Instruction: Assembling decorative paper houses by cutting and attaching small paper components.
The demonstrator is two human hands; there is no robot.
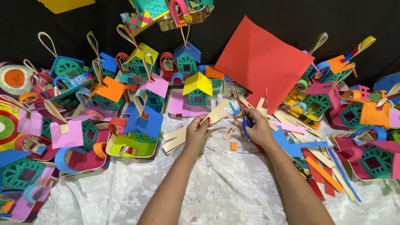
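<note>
My left hand (pixel 196 132) pinches a cream paper strip (pixel 218 112) that slants up to the right, over a loose stack of similar cream strips (pixel 174 140). My right hand (pixel 259 128) grips blue-handled scissors (pixel 246 121), blades pointing up toward the strip's far end. A large red paper sheet (pixel 260 60) leans just behind both hands. A small orange scrap (pixel 233 146) lies on the white cloth (pixel 225 187) between my wrists.
Several small paper houses with green lattice walls, coloured roofs and loop handles crowd the left, back and right, such as a yellow-roofed one (pixel 198 89) and a blue-roofed one (pixel 143 123). Coloured strips (pixel 321 166) and a utility knife (pixel 302 168) lie by my right forearm.
</note>
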